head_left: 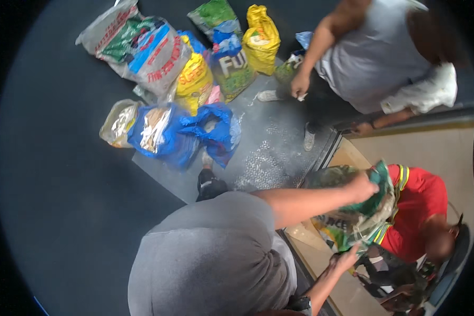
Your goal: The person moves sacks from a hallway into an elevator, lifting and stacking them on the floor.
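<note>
A dark floor (63, 195) fills the left, and a grey metal plate (263, 166) with a raised pattern lies beside it. A tan surface (432, 139) spans the right side. The person's grey shirt (205, 258) takes up the lower middle. At the upper right stands a co-worker in a white top (374, 58), a small pale scrap (301, 97) at one hand. Lower down, a co-worker in red (421, 197) with yellow-striped sleeves is just behind the held sack (347, 213).

That sack, green inside with a printed outside, is at the right, between the person and the red-clad co-worker, its mouth open. The left hand (361, 188) is clenched on its upper rim. The right hand (346, 259) touches its lower edge; whether it grips there, I cannot tell.

Across the plate, a big pale sack (155, 55) lies at the upper left, with a green sack (234, 76) and a yellow sack (195, 79) beside it. Two blue bags (163, 139) sit nearer the person, one filled with pale pieces. Further off are a yellow bag (260, 42) and a smaller off-white bag (116, 124).
</note>
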Tool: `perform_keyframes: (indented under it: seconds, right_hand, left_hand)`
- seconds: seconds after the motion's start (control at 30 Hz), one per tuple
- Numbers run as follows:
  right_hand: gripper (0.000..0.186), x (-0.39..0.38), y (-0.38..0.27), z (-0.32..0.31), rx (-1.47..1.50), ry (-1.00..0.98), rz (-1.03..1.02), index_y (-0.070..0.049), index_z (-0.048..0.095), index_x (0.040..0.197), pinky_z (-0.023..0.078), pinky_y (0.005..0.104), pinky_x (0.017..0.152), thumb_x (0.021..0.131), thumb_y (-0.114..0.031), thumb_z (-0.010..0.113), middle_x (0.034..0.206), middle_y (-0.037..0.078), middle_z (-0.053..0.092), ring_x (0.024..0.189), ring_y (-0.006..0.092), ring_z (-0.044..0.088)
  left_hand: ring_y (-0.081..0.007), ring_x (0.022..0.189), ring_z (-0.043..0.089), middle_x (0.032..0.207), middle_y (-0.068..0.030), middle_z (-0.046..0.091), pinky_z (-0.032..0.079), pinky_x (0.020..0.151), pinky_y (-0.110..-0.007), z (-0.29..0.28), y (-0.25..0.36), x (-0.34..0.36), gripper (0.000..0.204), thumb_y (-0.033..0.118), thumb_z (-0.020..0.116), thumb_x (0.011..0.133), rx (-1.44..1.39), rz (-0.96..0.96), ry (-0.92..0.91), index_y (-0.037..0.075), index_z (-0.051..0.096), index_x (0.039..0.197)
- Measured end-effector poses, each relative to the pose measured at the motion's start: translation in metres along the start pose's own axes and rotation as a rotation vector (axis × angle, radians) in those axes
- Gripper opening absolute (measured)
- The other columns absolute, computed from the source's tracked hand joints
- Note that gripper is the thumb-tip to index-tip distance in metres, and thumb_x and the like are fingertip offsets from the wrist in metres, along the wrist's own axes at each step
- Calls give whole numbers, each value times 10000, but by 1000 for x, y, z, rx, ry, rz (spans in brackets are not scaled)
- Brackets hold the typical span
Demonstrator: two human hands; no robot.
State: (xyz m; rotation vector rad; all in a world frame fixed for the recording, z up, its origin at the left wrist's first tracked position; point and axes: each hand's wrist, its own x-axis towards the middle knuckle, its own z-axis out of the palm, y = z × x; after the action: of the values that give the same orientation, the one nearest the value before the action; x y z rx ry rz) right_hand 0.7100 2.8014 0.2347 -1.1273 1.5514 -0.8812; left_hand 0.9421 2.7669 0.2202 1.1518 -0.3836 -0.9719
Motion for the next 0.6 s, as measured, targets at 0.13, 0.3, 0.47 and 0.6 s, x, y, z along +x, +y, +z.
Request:
perform_keyframes:
  seconds: [0.13, 0.3, 0.47, 0.6]
  right_hand:
    - [378, -25, 1, 62, 145, -182, -51, 52, 560, 1160, 516, 401, 809, 938, -253, 577, 1093, 125, 623, 908, 252, 627]
    - [407, -33, -8, 131, 127, -454, 121, 25, 513, 1247, 508, 433, 867, 952, -254, 539, 1201, 134, 587, 1028, 276, 608]
    - [381, -59, 35, 243, 204, -669, 277, 7, 511, 1253, 502, 450, 880, 967, -244, 508, 1186, 119, 598, 1018, 285, 612]
    - [332, -112, 57, 327, 83, -765, 350, 48, 552, 1177, 520, 407, 829, 952, -192, 509, 1071, 155, 637, 930, 265, 643]
  left_hand:
    - [-380, 833, 668, 835, -274, 664, 513, 760, -431, -84, -2, 26, 428, 350, 691, 698, 209, -117, 210, -65, 658, 796]
    - [-308, 752, 660, 786, -193, 671, 494, 720, -421, -193, 51, 4, 271, 245, 681, 745, 139, -103, 325, -3, 675, 854]
    - [-290, 821, 658, 847, -179, 679, 491, 765, -416, -312, 81, -43, 304, 237, 669, 776, 208, -131, 562, -5, 652, 959]
    - [-162, 608, 575, 728, -66, 650, 469, 590, -361, -413, 132, -105, 206, 227, 701, 792, 173, -308, 733, 27, 672, 832]
